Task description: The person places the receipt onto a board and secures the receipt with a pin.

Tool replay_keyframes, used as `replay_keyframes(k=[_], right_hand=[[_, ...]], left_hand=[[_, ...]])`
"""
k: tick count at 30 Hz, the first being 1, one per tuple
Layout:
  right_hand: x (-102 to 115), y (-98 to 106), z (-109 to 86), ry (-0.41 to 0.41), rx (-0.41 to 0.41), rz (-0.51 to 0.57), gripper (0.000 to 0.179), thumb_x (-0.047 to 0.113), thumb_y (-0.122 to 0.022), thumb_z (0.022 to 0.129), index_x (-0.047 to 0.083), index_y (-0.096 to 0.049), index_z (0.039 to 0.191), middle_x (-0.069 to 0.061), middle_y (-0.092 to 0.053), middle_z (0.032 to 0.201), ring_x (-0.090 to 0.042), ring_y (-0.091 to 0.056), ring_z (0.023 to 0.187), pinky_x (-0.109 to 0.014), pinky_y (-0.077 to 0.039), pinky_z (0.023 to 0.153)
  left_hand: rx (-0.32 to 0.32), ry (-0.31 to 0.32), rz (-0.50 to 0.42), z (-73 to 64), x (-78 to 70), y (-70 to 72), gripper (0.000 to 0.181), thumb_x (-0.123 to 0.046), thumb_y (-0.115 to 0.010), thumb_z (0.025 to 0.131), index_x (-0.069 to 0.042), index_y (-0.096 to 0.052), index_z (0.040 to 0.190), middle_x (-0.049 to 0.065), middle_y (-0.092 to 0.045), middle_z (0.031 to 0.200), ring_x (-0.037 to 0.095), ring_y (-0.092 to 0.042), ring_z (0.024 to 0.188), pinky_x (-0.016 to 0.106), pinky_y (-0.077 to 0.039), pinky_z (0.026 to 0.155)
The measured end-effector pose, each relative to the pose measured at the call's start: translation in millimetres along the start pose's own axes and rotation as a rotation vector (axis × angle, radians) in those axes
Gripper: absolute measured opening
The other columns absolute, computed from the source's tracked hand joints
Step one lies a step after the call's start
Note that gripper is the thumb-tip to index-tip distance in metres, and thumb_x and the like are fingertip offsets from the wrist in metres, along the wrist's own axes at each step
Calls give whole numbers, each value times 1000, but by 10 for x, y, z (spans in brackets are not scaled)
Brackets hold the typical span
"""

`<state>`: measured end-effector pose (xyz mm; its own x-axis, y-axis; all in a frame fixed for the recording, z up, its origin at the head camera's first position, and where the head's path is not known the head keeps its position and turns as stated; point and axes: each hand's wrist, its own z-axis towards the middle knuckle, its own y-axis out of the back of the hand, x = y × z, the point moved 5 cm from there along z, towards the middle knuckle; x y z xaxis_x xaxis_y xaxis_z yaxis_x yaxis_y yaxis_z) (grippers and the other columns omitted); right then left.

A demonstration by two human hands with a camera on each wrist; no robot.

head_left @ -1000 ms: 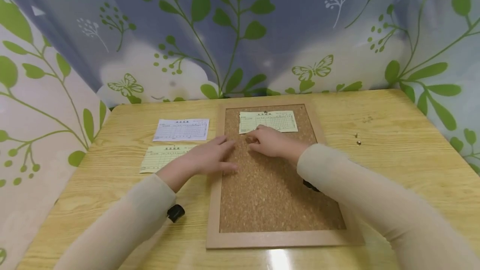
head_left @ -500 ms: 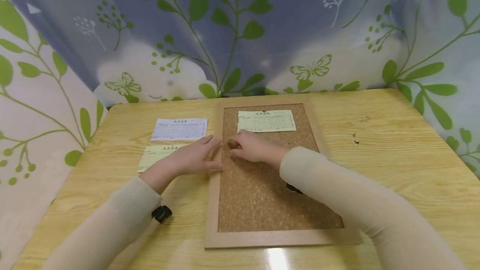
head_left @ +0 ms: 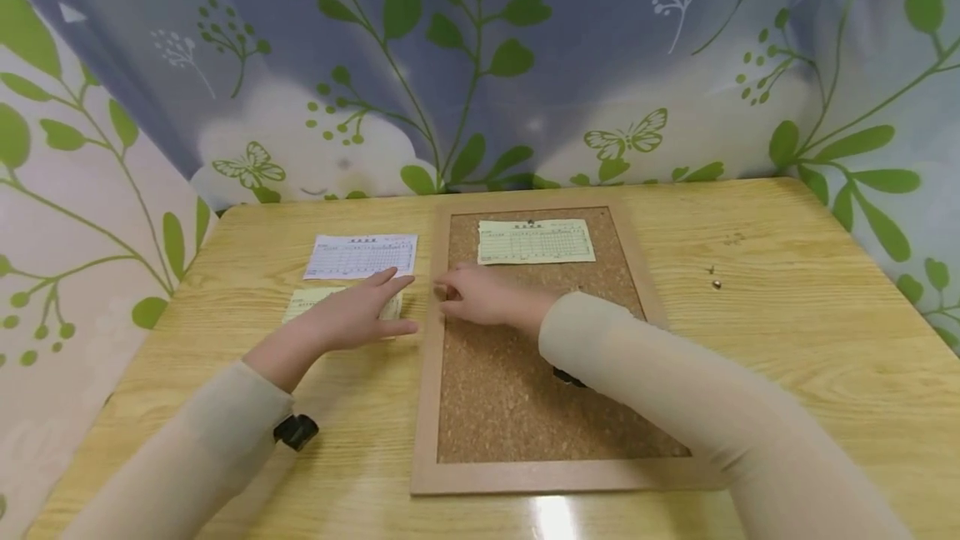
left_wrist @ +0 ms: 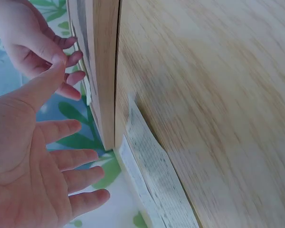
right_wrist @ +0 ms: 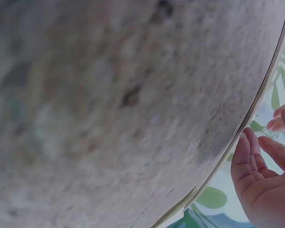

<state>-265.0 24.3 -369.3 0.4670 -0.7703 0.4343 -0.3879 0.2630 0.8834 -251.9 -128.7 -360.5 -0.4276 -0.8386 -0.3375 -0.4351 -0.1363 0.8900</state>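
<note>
In the head view my left hand [head_left: 341, 319] hovers with straight, spread fingers over a yellow printed slip [head_left: 302, 298], partly hiding it. Nothing lies in its palm [left_wrist: 23, 175] in the left wrist view. My right hand [head_left: 483, 294] is above the framed corkboard [head_left: 525, 407], its fingertips over the left frame edge. Its fingers bend loosely and the thumb [right_wrist: 275, 149] stands apart, with nothing visible between them. Another yellow slip [head_left: 536, 242] lies near the top of the cork, with a small pushpin [head_left: 531, 222] at its upper edge.
A pale lavender slip [head_left: 360, 257] lies on the wooden table [head_left: 810, 340], left of the board and behind the table's yellow slip. Two small metal thumbtacks [head_left: 716, 284] lie right of the board. A leaf-patterned curtain [head_left: 562, 65] hangs along the back edge.
Both hands have moved left. My left hand has gone from the board's left side to over the table's yellow slip; my right hand has left the pinned slip for the left frame.
</note>
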Motion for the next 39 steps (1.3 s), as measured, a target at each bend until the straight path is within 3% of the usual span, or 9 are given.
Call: replay_keyframes(k=[5,9,16,18,23,28,31,39], right_hand=[[58,-73,-12,16,22,8,36,26,-56,94,7,-55,125,-6,-55,102,-16,-49,89,-31,-43,77],[69,-93,-21,8,17,12,42,27,-56,94,7,-53,131,-5,-57,104,-15,-50,89,-30,-43,77],[114,-81,39,-15,32,-23,47,31,-54,95,9,-48,136,-3,-57,121,-14,-51,106,-31,-42,90],[155,-103,64,-10,42,-8,46,30,-54,95,9,-49,136,-3,-59,119,-14,-54,105,-31,-43,89],[242,-168,112,8,53,28,45,26,-56,94,7,-50,134,-2,-64,95,-11,-54,77,-25,-44,69],[283,-180,163,9,70,33,46,27,-57,94,8,-50,135,2,-57,80,-10,-50,66,-23,-40,60],[290,-172,194,2,86,53,47,26,-59,93,8,-51,134,2,-58,83,-10,-51,70,-22,-41,63],[296,-157,274,-56,163,98,49,28,-60,92,8,-49,135,-5,-62,111,-10,-57,87,-25,-45,77]], left_hand=[[19,9,-44,-61,69,-43,78,-49,-56,89,-8,-24,148,24,-12,151,43,-20,135,58,-28,100],[15,8,-58,-82,77,-59,79,-50,-56,89,-10,-24,148,22,-12,152,43,-21,134,58,-29,100],[-14,24,-36,-116,144,-14,78,-49,-57,89,-8,-26,148,24,-15,151,43,-26,132,58,-31,99],[-14,37,-41,-149,179,-17,79,-50,-57,89,-8,-26,147,24,-15,151,43,-26,132,58,-31,99],[-10,54,-60,-224,234,-38,79,-52,-55,88,-7,-27,147,26,-15,150,45,-25,132,59,-30,99],[-31,43,-53,-258,267,-22,79,-51,-55,89,-3,-27,146,29,-17,148,46,-27,130,60,-30,98],[-34,42,-52,-264,291,-9,79,-50,-56,89,-2,-28,146,30,-18,147,47,-28,130,61,-30,97],[-59,42,-52,-315,410,24,76,-45,-57,90,0,-28,145,32,-18,146,49,-28,129,63,-29,97]])
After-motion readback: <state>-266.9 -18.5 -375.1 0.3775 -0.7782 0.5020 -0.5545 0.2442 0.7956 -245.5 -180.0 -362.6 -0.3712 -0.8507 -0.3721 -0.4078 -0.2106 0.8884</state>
